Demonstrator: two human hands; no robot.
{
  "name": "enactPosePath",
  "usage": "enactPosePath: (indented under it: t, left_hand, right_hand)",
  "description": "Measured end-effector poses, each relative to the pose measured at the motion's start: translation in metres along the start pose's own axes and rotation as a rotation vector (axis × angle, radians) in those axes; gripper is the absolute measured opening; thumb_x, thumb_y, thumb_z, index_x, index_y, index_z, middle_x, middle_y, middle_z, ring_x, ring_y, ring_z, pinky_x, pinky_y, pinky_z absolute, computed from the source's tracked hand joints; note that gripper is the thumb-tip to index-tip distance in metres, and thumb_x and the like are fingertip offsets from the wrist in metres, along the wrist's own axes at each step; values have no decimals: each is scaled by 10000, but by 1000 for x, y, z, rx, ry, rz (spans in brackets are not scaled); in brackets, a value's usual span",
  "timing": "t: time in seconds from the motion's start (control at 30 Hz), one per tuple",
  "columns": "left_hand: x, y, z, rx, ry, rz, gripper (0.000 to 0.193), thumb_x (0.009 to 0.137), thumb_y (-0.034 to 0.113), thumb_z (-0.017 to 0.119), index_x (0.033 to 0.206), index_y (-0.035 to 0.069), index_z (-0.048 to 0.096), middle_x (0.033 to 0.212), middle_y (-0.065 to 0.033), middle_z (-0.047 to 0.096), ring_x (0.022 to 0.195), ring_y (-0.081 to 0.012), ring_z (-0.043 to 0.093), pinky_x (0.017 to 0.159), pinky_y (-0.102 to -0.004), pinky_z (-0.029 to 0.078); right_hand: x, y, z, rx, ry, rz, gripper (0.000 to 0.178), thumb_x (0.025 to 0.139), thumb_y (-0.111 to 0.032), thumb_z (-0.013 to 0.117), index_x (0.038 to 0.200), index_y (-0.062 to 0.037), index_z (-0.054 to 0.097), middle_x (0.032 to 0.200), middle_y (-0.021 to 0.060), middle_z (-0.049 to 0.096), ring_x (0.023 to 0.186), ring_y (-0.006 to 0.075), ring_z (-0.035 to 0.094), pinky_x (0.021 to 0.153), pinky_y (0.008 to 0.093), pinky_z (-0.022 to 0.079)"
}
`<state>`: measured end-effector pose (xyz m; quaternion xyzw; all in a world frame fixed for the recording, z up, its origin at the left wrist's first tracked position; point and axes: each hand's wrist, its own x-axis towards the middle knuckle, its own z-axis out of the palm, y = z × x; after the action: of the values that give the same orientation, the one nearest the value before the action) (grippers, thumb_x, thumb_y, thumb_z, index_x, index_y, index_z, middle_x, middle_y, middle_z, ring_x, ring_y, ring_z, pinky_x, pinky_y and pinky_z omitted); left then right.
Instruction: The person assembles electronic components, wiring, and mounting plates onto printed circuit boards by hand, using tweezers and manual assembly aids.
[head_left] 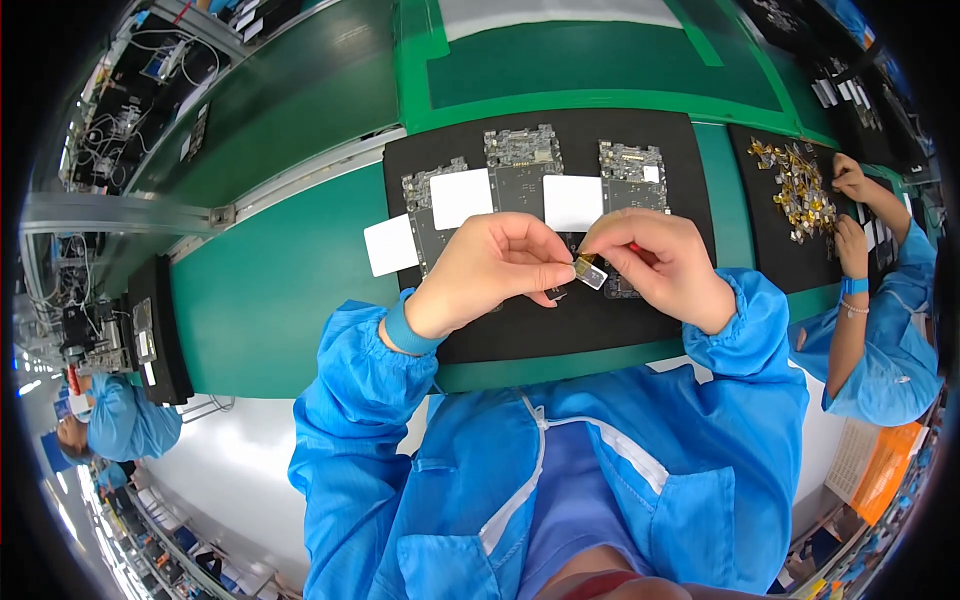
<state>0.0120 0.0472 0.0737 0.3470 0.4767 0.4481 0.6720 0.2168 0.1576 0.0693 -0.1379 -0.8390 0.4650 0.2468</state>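
Over the black foam mat (pixel 560 345), both of my hands meet at a small gold-and-silver flex part (pixel 590 273). My left hand (pixel 485 262) pinches one end between thumb and index finger, the other fingers curled. My right hand (pixel 665 262) is closed at the part's upper edge, fingertips pressed together. Something small and red shows inside its curled fingers, too hidden to name. Beyond my hands lie several circuit boards, among them a middle board (pixel 522 150) and a right board (pixel 632 165). White rectangular sheets (pixel 462 199) lie over or beside them. My hands cover parts of the boards.
At right, a co-worker's hands (pixel 850 235) reach by a pile of small gold parts (pixel 795 185) on another black mat. The green bench (pixel 265 300) extends left to a further mat with a board (pixel 145 325). A metal rail (pixel 290 178) runs behind.
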Motion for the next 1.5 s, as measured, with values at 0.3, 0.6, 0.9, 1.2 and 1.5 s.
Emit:
enactPosePath:
  t: [0.3,0.6,0.9,1.2,1.5]
  left_hand:
    - [-7,-18,-12,-164,24,54,210,851,23,707,1038,-14,619,916,-90,679,809,-139,674,670,-263,586]
    - [-3,-28,-14,206,250,193,236,821,-1,717,1044,-2,639,909,-68,674,776,-99,647,661,-219,536]
    - [6,-14,-36,767,266,301,298,742,16,759,1030,40,683,884,-82,623,716,-173,603,640,-282,498]
    - [5,-15,-34,832,263,335,256,748,2,742,997,19,683,914,-105,600,754,-239,630,659,-324,510]
    - [4,-16,-32,860,262,330,260,744,-5,742,995,27,681,906,-97,597,742,-232,625,646,-321,505]
  right_hand:
    - [23,-13,19,99,17,75,165,838,41,626,978,-27,680,907,73,691,738,144,626,670,258,503]
    - [42,-5,15,11,-239,352,117,815,-54,730,910,-12,677,765,25,647,655,77,509,575,229,406]
    - [45,14,22,-131,-186,267,83,832,-33,694,902,3,665,777,110,660,695,183,631,624,295,490]
    - [41,12,29,-213,-162,167,64,818,-106,657,861,-60,670,781,132,653,723,338,632,632,397,505]
    - [40,18,29,-237,-153,132,69,817,-114,650,864,-65,660,798,121,655,747,341,629,645,414,501]
